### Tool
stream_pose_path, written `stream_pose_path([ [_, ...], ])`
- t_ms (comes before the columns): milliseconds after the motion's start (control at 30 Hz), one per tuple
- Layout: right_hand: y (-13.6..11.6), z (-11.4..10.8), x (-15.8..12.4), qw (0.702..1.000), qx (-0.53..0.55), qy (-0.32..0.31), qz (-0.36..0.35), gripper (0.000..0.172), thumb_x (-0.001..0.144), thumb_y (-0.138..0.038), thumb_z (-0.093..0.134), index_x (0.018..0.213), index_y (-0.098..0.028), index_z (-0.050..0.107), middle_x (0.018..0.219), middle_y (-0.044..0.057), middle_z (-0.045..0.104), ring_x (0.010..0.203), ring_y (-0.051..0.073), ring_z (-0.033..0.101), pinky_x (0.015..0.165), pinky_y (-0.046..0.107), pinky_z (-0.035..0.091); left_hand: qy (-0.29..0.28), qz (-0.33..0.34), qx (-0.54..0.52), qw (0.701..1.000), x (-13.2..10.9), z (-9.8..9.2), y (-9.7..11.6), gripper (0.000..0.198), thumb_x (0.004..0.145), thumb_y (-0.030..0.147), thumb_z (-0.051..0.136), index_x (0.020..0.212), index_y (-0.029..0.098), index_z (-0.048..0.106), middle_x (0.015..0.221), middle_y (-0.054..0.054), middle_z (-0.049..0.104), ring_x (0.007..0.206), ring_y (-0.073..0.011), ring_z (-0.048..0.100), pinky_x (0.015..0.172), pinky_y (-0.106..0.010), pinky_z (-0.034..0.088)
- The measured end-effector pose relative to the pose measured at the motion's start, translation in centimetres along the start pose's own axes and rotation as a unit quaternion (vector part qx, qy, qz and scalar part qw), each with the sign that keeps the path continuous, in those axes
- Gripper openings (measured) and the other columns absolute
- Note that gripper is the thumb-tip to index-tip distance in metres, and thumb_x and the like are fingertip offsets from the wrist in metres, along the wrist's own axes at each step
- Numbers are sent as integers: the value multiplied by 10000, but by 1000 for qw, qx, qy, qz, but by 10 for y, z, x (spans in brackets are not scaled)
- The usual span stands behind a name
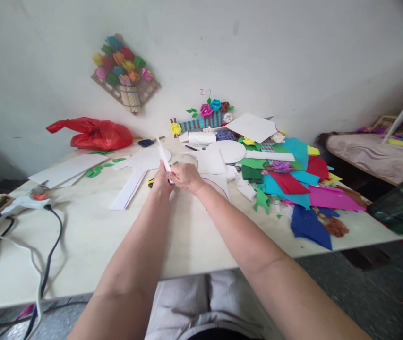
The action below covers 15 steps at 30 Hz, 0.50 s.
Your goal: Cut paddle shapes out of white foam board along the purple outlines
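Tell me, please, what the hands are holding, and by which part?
A white paper strip, pinched at its lower end between left hand and right hand; the top stands free.

Pale table (91, 245), pretty cluttered: red bag (93, 134) back left, white cutouts (141, 163) in the middle, colored sheets (300, 189) heaped right, green leaves (97, 170), scissors (146, 142), cables (50, 236) front left.

Soft, even daylight filled the room, bright on the wall (293, 56) and the desk (116, 245), with no glare. The cable (59, 226) threw a faint, blurred shadow to its right. The strip (163, 155) in the middle looked crisp; the bed (371, 156) at the edge was softer. The wide lens bowed the desk's edge, and the right corners went dark.
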State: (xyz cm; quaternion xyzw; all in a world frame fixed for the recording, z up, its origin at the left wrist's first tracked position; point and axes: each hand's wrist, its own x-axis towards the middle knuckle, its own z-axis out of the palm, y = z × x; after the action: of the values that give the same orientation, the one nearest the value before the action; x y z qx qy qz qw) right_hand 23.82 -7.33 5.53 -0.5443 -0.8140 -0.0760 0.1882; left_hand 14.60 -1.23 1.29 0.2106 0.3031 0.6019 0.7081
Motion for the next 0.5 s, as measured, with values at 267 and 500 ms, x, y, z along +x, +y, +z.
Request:
stream_pose_path([
  [267, 4, -13, -4, 999, -30, 14, -2, 338, 909, -424, 442, 1017, -171, 638, 943, 94, 701, 893, 224, 628, 721, 291, 382, 18, 14, -70, 997, -10, 11, 11, 414, 938, 479, 402, 789, 156, 613, 580, 2, 626, 543, -122, 621, 547, -209, 520],
  [500, 20, -8, 5, 990, -38, 112, 81, 361, 920, -444, 424, 1089, -179, 601, 1045, 110, 661, 978, 247, 567, 794, 329, 393, -36, 20, -37, 998, -9, -9, 26, 169, 889, 235, 562, 1028, 172, 633, 704, -21, 701, 555, -132, 659, 530, -202, 550],
])
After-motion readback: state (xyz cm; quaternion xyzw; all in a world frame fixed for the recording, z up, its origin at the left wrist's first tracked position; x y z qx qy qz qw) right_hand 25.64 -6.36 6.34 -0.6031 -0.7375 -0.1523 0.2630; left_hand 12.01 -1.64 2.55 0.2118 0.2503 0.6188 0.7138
